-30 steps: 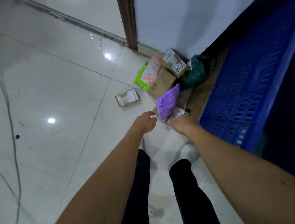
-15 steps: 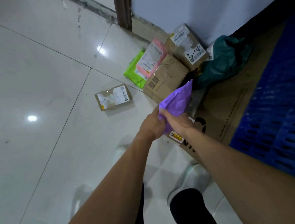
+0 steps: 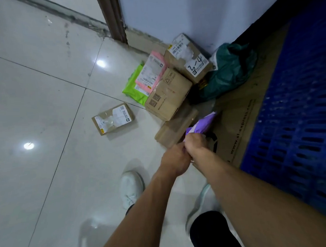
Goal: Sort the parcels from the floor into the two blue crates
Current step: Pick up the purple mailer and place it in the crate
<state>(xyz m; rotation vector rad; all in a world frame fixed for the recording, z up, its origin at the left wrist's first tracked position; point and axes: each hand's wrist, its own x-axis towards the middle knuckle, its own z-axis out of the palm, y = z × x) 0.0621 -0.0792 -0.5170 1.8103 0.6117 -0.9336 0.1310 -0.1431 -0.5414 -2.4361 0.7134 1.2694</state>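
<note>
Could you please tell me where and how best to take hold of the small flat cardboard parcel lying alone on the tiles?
Best from above, I think: pinch the small flat parcel across its two long edges. It lies flat, label up, apart from the pile, with bare floor all round, so both edges look free.
</note>
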